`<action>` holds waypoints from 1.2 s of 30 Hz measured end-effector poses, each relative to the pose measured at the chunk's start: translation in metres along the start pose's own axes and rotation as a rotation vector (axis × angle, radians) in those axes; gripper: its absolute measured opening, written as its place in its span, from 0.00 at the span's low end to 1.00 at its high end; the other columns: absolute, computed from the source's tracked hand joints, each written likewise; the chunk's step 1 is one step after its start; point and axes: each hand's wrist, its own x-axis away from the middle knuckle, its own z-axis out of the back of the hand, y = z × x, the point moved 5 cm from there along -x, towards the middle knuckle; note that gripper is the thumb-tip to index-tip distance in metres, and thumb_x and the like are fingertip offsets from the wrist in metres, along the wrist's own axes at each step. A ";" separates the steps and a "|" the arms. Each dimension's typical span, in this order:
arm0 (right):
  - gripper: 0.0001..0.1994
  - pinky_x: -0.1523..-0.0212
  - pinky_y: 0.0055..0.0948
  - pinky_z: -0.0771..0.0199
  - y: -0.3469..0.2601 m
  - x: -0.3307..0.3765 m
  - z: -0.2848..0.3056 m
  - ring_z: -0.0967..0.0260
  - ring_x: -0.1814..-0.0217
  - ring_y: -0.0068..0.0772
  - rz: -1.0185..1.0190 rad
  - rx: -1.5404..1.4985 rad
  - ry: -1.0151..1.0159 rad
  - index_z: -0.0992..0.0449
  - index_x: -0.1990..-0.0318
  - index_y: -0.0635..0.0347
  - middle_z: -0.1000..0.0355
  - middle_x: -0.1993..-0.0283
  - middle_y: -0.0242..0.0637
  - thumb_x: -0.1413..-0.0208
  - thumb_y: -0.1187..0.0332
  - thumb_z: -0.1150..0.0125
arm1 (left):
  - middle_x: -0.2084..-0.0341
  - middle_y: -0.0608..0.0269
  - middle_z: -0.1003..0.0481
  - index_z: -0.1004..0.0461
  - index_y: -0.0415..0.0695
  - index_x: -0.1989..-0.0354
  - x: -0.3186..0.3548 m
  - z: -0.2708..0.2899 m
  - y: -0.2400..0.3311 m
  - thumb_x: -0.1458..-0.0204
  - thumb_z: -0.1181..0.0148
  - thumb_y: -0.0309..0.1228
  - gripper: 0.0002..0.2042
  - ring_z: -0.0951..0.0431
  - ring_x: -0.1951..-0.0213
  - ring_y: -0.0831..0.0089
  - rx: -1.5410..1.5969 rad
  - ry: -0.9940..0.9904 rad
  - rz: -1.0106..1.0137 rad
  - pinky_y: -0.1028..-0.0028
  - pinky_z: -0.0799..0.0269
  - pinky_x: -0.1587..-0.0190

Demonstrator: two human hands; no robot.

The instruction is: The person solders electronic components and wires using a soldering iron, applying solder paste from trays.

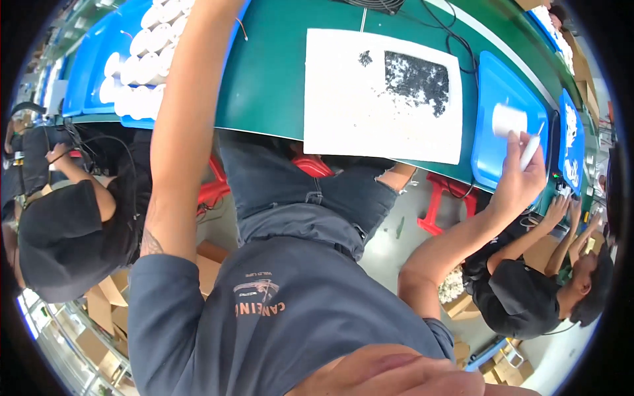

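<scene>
My right hand (520, 173) is at the right, over the near part of a blue tray (487, 148). Its fingers are closed around a white pen-shaped tool (529, 153) with a thin tip pointing away from me. A white cylindrical piece (510, 121), slightly blurred, is just beyond the fingertips; whether they grip it or only touch it is unclear. My left forearm (188, 86) reaches up past the far-left tray, and its hand lies outside the picture. Between my arms is a white sheet (343, 92) with scattered black marks and a dark patch.
Several white cylinders (142, 69) fill a blue tray (82, 79) at the left. Dark cables (456, 43) run over the green table (264, 79) behind the sheet. Co-workers sit on both sides, and another blue tray (564, 158) is farther right. A red stool (432, 204) stands below.
</scene>
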 end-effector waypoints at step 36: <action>0.07 0.73 0.14 0.32 -0.078 0.067 -0.168 0.31 0.74 0.15 0.023 -0.568 -0.395 0.22 0.55 0.68 0.25 0.70 0.32 0.39 0.75 0.34 | 0.53 0.46 0.24 0.31 0.33 0.50 0.153 0.070 -0.135 0.32 0.54 0.42 0.20 0.18 0.59 0.59 -0.068 0.490 -0.114 0.66 0.22 0.60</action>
